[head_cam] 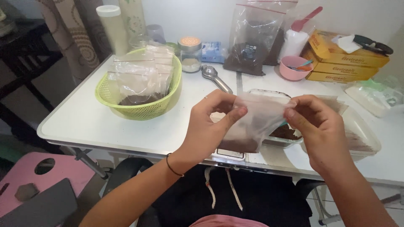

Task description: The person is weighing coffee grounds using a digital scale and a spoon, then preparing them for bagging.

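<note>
A small clear plastic bag with dark brown powder in its bottom hangs between both hands above the white table's front edge. My left hand pinches the bag's left top corner. My right hand pinches the right top corner. Behind the bag lies a clear rectangular container holding more dark powder. At the left stands a green basket with several filled clear bags upright in it.
A metal scoop, a glass jar with an orange lid, a large bag of dark powder, a pink bowl, yellow boxes and a clear lid are on the white table. A pink stool stands lower left.
</note>
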